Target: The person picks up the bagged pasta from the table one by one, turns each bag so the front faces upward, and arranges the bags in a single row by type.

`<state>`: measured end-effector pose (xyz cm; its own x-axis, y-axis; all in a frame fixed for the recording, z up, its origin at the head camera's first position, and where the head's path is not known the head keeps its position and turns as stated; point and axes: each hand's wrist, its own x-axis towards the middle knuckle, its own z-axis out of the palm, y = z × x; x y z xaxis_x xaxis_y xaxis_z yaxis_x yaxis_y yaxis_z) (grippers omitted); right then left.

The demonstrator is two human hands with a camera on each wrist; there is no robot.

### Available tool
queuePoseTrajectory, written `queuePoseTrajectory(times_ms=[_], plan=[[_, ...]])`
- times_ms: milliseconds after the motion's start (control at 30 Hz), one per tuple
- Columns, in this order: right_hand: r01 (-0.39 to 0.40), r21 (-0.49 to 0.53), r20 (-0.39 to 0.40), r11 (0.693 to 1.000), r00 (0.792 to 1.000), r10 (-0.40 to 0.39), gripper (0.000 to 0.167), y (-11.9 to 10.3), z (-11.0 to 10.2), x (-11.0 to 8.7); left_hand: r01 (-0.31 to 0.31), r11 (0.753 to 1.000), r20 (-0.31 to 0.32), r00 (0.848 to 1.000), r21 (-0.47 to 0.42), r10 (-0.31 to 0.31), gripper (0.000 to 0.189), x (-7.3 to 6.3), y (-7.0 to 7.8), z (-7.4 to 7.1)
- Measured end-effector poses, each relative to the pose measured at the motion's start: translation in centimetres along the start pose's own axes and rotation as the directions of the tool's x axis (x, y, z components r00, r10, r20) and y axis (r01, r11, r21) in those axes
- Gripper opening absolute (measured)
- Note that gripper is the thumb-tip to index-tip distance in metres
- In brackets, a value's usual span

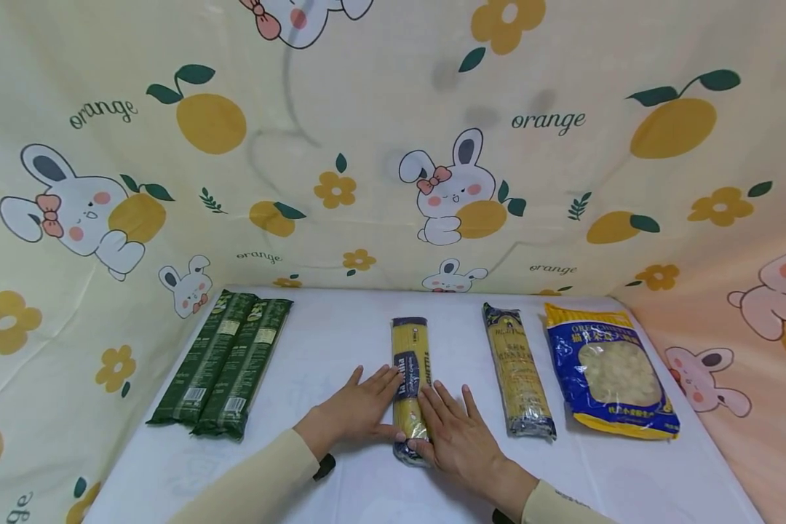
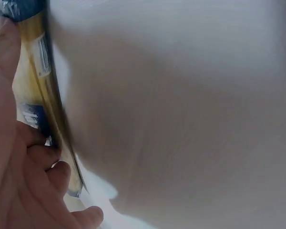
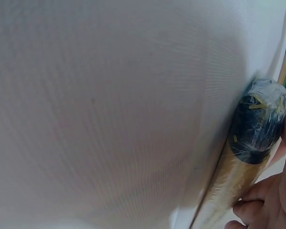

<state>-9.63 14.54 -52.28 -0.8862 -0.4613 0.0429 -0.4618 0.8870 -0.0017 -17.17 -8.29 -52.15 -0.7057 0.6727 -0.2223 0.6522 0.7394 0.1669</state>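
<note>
Left hand and right hand both have fingers pretty much straight, touching the pasta pack between them from either side, probably so it can't slide sideways. Green packs lie well left of the left hand.

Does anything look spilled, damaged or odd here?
Nothing looks spilled. One small oddity: in the right wrist view, yellow slivers show at the dark end of the middle pasta pack. They may be loose broken pieces, though no tear is visible.
</note>
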Motion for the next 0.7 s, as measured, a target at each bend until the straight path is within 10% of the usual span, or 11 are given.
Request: queuePoseTrajectory(times_ms=[700], plan=[[-0.053,0.043,0.059,0.998,0.997,0.051,0.073,3.2,-0.7,0.6,-0.033,0.992,-0.039,0.999,0.120,0.038,0.102,3.9,1.1,-0.3]])
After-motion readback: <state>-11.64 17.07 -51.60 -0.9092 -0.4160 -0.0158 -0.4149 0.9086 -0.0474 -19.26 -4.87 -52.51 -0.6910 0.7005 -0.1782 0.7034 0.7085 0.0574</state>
